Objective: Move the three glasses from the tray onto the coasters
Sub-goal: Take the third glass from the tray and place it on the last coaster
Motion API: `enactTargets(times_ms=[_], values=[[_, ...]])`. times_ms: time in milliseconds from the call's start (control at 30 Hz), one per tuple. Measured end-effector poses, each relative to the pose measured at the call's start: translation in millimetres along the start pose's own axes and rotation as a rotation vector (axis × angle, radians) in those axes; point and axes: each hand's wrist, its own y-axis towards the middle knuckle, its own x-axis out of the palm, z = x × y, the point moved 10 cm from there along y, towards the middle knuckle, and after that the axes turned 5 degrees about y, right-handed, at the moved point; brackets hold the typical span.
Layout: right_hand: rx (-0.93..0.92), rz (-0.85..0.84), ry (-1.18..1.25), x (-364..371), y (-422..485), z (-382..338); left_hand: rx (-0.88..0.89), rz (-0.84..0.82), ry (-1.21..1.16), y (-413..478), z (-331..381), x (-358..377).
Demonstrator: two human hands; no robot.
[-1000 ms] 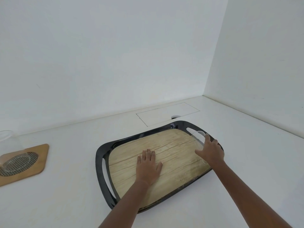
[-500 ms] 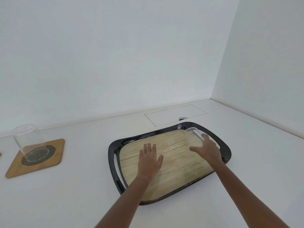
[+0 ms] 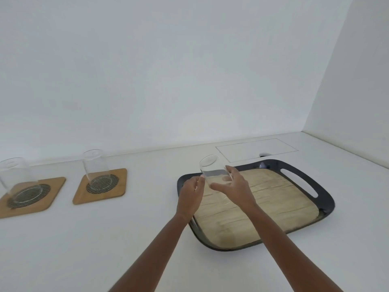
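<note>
A clear glass (image 3: pixel 211 167) is lifted, tilted, above the left end of the black tray (image 3: pixel 324 197) with its wood-look floor. My right hand (image 3: pixel 235 188) wraps it from the right, and my left hand (image 3: pixel 190 194) presses its fingertips on the glass's left wall. A second glass (image 3: pixel 94 165) stands on a wooden coaster (image 3: pixel 120 186) to the left. The third glass (image 3: pixel 14 175) stands on another coaster (image 3: pixel 56 186) at the far left edge. No other coaster is in view.
A white tabletop runs into a corner of white walls behind and to the right. A flush rectangular hatch (image 3: pixel 256 149) with a small cable hole lies behind the tray. Bare white surface separates the tray from the nearer coaster.
My right hand lifted the glass from the tray's right end and carried it left. My left hand rose off the tray floor to meet it. The view swung left, revealing both coasters.
</note>
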Motion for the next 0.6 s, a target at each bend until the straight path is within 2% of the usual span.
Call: enactTargets(times_ms=[200,433,600], values=[[-0.075,-0.042,0.0,65,-17,-33,-0.182,-0.049,-0.279,-9,-27,-44],[-0.196,-0.057,-0.04,135,-40,-73,-0.305,-0.072,-0.345,-28,-52,-106],[-0.268,-0.087,-0.08,187,-64,-103,-0.308,-0.064,-0.364,-37,-70,-158]])
